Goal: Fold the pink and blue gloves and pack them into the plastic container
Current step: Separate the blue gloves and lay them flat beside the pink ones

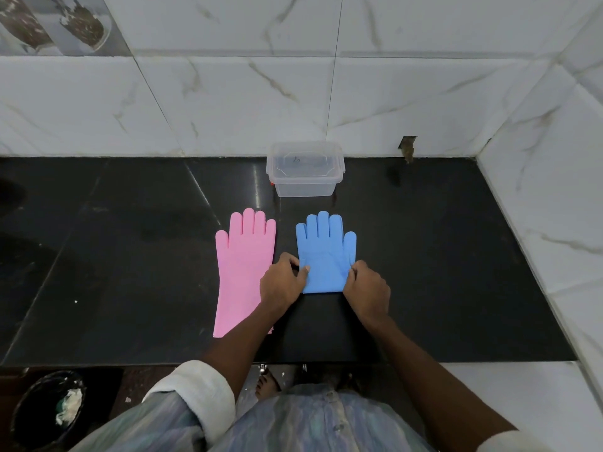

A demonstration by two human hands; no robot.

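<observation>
1. Nearest the camera: the person's striped shirt [313,419] fills the bottom edge, with a white rolled cuff [202,391] on the left arm. A bare foot [267,384] shows on the floor below the counter edge.
2. A black bin [45,406] stands on the floor at lower left (white scraps lie inside it).
3. Work surface: a black stone counter [130,256], bounded at the rear and right by white marble-pattern wall tiles [228,102].
4. Blue glove [326,252]: lies flat at counter centre, fingers pointing toward the wall. Its near end stops in a straight edge between the two hands, and it appears shorter than the pink one (cuff apparently folded over or under; which, I cannot tell).
5. Left hand [284,283]: pinches the left edge of the blue glove, thumb on top of the material, and partly overlaps the pink glove's right edge.
6. Right hand [367,288]: grips the right edge of the blue glove, fingers curled onto the material.
7. Pink glove [243,272]: lies flat and unfolded just left of the blue glove, fingers toward the wall, cuff partly hidden by the left forearm.
8. Plastic container [305,169]: clear, without a lid and with nothing in it, sits by the rear wall, beyond both gloves and apart from them.
</observation>
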